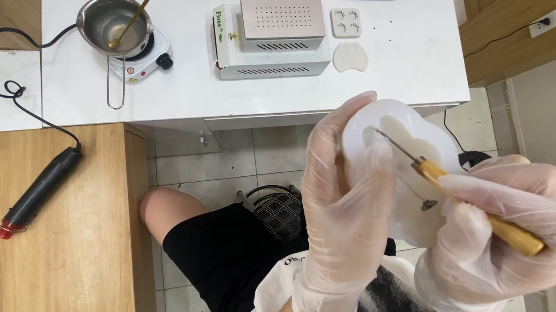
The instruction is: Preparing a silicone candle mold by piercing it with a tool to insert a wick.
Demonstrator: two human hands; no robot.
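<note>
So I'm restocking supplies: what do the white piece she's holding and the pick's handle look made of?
The white mould looks like translucent, matte silicone or soft plastic, with light glowing through it. The tool handle looks like varnished wood: honey-coloured, slightly glossy. Its tip looks like thin grey metal.

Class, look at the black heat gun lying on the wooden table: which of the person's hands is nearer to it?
Left. The left hand, holding the white mould, is closer to the heat gun; the right hand, gripping the wooden-handled tool, sits farther away.
</note>
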